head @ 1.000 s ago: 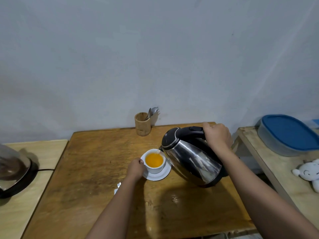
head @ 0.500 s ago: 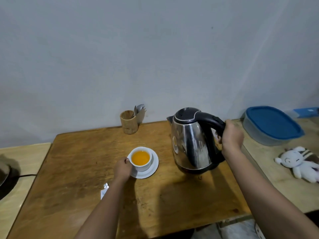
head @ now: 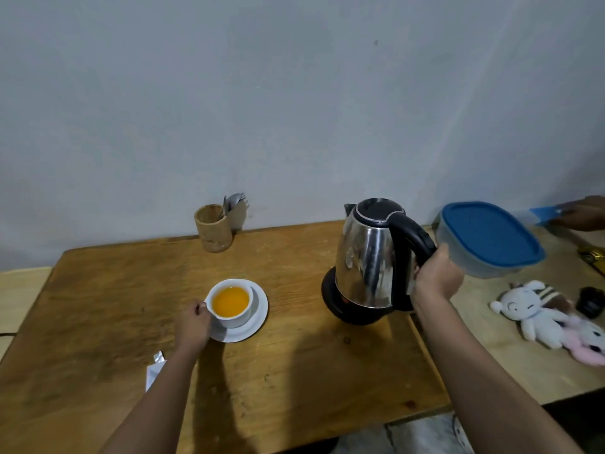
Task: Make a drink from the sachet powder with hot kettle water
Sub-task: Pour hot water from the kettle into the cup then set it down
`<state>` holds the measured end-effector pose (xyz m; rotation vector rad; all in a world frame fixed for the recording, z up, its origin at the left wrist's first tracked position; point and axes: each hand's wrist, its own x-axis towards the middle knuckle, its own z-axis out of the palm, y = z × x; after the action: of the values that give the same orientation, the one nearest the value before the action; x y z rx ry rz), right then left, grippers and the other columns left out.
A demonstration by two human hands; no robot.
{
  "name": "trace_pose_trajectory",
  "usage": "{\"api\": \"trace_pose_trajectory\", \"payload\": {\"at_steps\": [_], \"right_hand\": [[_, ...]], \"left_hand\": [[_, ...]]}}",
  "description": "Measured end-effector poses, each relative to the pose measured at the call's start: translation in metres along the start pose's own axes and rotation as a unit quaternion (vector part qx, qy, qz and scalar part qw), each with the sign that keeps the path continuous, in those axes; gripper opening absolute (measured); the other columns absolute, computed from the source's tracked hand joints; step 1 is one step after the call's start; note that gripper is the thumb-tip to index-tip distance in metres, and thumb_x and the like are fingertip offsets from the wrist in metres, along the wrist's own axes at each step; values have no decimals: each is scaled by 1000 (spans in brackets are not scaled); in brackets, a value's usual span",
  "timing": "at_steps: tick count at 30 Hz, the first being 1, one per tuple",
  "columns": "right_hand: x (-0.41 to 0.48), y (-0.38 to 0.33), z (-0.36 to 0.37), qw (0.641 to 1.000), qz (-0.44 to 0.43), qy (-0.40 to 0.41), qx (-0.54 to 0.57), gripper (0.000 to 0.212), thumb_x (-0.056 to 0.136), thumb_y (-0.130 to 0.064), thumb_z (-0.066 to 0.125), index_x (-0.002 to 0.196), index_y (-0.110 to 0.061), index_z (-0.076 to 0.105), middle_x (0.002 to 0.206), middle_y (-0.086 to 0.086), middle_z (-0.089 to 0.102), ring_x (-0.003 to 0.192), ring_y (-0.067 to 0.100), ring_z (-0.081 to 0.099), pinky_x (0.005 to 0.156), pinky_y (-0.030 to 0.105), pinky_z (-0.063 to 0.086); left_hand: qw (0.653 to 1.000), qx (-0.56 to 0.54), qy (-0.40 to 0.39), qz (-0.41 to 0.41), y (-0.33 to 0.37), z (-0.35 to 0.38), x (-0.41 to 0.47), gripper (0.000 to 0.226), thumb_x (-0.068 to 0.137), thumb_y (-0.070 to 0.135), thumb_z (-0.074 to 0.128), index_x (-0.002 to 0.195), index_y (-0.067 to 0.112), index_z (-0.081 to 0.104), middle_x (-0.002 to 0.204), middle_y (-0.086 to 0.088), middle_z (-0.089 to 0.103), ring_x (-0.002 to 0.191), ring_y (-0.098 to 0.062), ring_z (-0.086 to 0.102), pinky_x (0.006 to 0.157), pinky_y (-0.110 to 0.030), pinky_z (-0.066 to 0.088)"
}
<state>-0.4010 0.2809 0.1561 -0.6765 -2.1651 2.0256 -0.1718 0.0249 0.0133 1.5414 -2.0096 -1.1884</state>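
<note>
A white cup [head: 233, 314] full of orange drink stands on a white saucer [head: 255, 324] in the middle of the wooden table [head: 294, 371]. My left hand [head: 193, 324] grips the cup at its left side. An upright steel kettle [head: 370, 257] with a black lid and handle sits on its round black base [head: 334, 306] at the table's right. My right hand [head: 437, 276] is closed around the kettle's handle. A torn silver sachet [head: 154, 371] lies by my left forearm, partly hidden.
A wooden holder [head: 212, 229] with metal cutlery stands at the back by the wall. On the paler side table to the right are a blue-lidded container [head: 487, 239], soft toys [head: 537, 312], a small dark object [head: 591, 303], and another person's hand [head: 581, 214].
The kettle went from tilted over the cup to upright, moved right and came down on its base. My left hand stayed on the cup. The view shifted right.
</note>
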Motion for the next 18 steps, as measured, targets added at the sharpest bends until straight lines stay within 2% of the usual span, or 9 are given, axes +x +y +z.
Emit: {"api": "trace_pose_trajectory", "payload": {"at_steps": [4, 10, 15, 18], "right_hand": [[6, 2, 8, 1000, 10, -6, 10, 33, 88, -28, 47, 56, -19, 48, 57, -1, 50, 52, 16, 47, 52, 30, 35], [13, 9, 19, 999, 10, -31, 14, 34, 88, -29, 46, 57, -18, 50, 56, 1, 49, 51, 18, 46, 51, 29, 35], [19, 17, 18, 998, 14, -44, 33, 31, 88, -28, 46, 59, -19, 52, 59, 0, 51, 54, 16, 48, 54, 30, 37], [25, 18, 14, 997, 31, -46, 47, 28, 88, -26, 46, 63, -18, 52, 60, -1, 50, 51, 13, 45, 50, 26, 35]], "left_hand": [[1000, -6, 1, -3, 1, 2, -1, 26, 93, 10, 37, 98, -5, 58, 96, -21, 58, 83, -29, 47, 70, -34, 32], [1000, -19, 9, -14, 0, 3, 0, 26, 93, 9, 38, 101, -6, 58, 108, -28, 59, 87, -30, 47, 73, -34, 32], [999, -21, 4, -28, 3, 3, -1, 28, 93, 11, 38, 104, -4, 58, 112, -27, 58, 97, -37, 51, 75, -35, 34], [999, -17, 5, -31, 5, 3, -3, 28, 94, 12, 37, 105, -4, 57, 112, -27, 57, 90, -33, 48, 74, -36, 33]]}}
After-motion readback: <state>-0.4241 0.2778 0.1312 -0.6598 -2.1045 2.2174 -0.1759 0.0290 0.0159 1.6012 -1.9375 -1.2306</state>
